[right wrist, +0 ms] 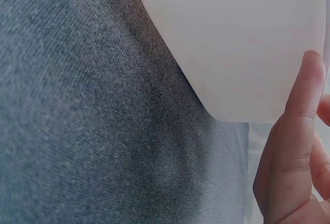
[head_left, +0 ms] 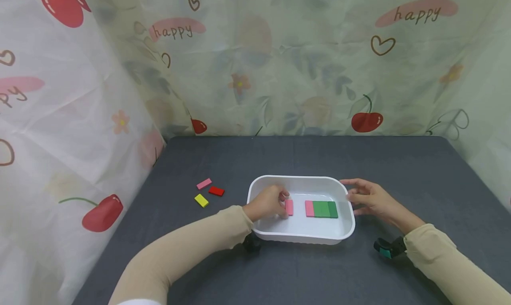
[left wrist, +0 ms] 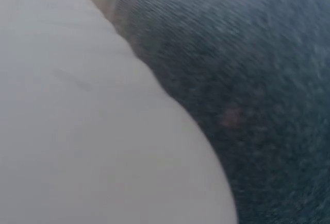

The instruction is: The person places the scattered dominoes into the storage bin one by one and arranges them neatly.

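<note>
A white plastic basin (head_left: 295, 239) stands on the table. Inside it, my left hand (head_left: 268, 202) pinches a small pink block (head_left: 289, 207) between thumb and fingers. To the right of that block, another pink block (head_left: 309, 209) lies against light green (head_left: 321, 209) and darker green (head_left: 333, 210) blocks in one row. My right hand (head_left: 371, 200) is at the basin's right end, its fingers extended and touching the rim. The right wrist view shows a fingertip against the basin's outer wall (right wrist: 237, 44). Only the blurred basin wall (left wrist: 103, 131) and tabletop fill the left wrist view.
Left of the basin, a pink block (head_left: 204, 184), a red block (head_left: 216, 191) and a yellow block (head_left: 201, 200) lie loose on the dark grey table (head_left: 311, 274). Printed fabric (head_left: 279, 74) hangs behind the table and along its sides.
</note>
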`<state>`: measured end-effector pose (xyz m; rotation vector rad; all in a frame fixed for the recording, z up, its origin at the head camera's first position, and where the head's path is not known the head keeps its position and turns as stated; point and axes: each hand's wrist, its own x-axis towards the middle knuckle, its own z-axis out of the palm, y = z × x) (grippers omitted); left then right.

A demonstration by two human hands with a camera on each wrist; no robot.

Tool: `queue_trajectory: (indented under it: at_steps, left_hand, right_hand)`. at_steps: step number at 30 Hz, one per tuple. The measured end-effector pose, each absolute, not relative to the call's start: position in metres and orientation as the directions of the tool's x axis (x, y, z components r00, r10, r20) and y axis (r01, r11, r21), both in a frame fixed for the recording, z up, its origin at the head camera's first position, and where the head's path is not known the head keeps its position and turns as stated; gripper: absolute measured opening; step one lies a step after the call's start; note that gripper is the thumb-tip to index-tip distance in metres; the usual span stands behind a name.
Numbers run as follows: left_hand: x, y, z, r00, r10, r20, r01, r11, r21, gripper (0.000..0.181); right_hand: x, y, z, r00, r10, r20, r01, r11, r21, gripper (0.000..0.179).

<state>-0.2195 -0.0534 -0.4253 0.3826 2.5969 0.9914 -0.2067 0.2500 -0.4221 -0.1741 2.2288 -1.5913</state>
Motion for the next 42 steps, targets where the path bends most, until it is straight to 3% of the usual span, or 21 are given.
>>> queue_trajectory:
  at_steps: [9, 15, 42]
  left_hand:
    - [-0.213, -0.062, -0.421, -0.882, 0.275, -0.383, -0.074, 0.720, 0.690, 0.045]
    - [-0.210, -0.060, -0.421, -0.870, 0.256, -0.422, -0.144, 0.685, 0.714, 0.044]
    - [-0.211, -0.033, -0.423, -0.855, 0.324, -0.404, -0.102, 0.660, 0.744, 0.045]
  right_hand:
    - [-0.207, 0.250, -0.423, -0.915, -0.323, -0.241, 0.122, 0.348, -0.930, 0.064]
    - [-0.207, 0.249, -0.424, -0.914, -0.325, -0.241, 0.120, 0.351, -0.929, 0.065]
    - [-0.207, 0.250, -0.423, -0.915, -0.314, -0.255, 0.141, 0.342, -0.929, 0.065]
